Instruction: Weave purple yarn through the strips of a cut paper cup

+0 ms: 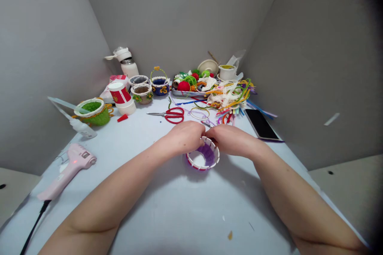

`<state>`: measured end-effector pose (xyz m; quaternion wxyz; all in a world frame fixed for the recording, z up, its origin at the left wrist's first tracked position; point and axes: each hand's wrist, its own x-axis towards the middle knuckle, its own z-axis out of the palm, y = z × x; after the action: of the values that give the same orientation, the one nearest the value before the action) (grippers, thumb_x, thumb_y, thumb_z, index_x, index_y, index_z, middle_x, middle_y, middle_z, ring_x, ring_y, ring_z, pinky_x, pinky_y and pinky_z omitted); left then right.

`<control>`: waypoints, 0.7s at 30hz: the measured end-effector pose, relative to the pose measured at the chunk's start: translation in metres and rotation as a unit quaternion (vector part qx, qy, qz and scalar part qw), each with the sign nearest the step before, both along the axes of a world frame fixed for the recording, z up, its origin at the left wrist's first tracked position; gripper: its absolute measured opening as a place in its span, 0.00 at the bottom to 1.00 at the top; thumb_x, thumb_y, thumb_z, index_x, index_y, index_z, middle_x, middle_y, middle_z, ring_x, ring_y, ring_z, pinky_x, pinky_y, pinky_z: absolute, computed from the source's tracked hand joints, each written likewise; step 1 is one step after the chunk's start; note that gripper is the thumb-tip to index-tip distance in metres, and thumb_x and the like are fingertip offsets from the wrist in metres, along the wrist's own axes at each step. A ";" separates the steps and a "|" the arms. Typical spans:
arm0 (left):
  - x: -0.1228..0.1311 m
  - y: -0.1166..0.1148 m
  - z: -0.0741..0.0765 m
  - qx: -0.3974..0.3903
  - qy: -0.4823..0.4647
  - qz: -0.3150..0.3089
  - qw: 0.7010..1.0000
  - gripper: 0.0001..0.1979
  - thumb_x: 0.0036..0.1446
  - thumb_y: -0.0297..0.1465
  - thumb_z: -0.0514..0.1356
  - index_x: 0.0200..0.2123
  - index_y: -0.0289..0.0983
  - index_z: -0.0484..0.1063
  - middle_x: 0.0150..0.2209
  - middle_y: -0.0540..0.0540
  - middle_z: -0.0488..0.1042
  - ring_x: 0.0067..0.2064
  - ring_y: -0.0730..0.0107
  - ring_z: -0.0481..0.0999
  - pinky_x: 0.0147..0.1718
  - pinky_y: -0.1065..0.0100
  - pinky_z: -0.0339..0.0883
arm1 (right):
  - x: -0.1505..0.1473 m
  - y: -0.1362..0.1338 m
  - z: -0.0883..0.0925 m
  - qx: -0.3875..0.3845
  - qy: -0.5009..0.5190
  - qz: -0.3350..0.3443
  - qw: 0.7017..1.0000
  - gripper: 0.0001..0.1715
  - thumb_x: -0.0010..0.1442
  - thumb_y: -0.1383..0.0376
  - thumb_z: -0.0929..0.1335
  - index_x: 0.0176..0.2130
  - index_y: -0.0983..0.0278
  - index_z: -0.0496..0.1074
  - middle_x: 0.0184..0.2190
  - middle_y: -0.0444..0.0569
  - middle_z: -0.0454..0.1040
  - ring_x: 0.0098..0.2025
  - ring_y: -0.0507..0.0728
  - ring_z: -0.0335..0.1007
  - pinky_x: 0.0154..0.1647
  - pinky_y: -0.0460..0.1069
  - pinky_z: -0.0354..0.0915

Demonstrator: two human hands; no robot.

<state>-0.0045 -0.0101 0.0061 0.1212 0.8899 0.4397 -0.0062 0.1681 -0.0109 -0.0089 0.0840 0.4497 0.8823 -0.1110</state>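
A small paper cup [201,160] wrapped in purple pipe cleaner, with a white rim, stands on the white table [167,207]. Both hands meet at its far rim. My left hand [187,136] is closed with the fingers pinched on the rim's left side. My right hand [229,138] is closed on the rim's right side, the fingertips curled out of sight. A thin metal tool tip [207,124] pokes out just behind the two hands; I cannot tell which hand holds it.
Red scissors [172,114] lie behind the hands. A pink glue gun [70,169] rests at the left, a black phone [261,124] at the right. Finished small baskets [143,92], a green basket [95,112], a glue bottle [122,97], a tray of yarn [191,83] and pipe cleaners [231,97] crowd the back.
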 end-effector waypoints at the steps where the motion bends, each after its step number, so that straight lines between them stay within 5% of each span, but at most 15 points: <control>1: 0.001 0.000 -0.001 -0.002 -0.003 0.003 1.000 0.09 0.51 0.31 0.55 0.34 0.38 0.74 0.34 0.44 0.77 0.36 0.63 0.74 0.29 0.68 0.63 | 0.000 -0.001 0.002 0.007 -0.010 -0.009 1.000 0.11 0.56 0.65 0.63 0.32 0.62 0.75 0.27 0.49 0.75 0.26 0.53 0.64 0.24 0.47 0.46; 8: 0.001 0.000 -0.004 0.007 -0.011 -0.004 1.000 0.11 0.49 0.28 0.54 0.32 0.39 0.76 0.32 0.45 0.78 0.34 0.64 0.74 0.29 0.68 0.63 | 0.001 -0.007 0.017 0.064 -0.055 -0.046 0.995 0.12 0.56 0.67 0.61 0.30 0.62 0.74 0.26 0.50 0.74 0.25 0.53 0.64 0.23 0.47 0.44; 21: 0.006 -0.004 -0.001 -0.001 -0.028 0.030 0.999 0.11 0.53 0.31 0.53 0.30 0.39 0.75 0.31 0.45 0.77 0.33 0.65 0.74 0.31 0.69 0.65 | 0.016 -0.009 0.036 -0.017 0.061 -0.003 0.998 0.12 0.58 0.65 0.62 0.31 0.63 0.74 0.27 0.46 0.75 0.26 0.51 0.63 0.26 0.45 0.51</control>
<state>0.0016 -0.0142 0.0056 0.1341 0.8763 0.4623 0.0219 0.1841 -0.0200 0.0273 0.0375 0.4436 0.8822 -0.1533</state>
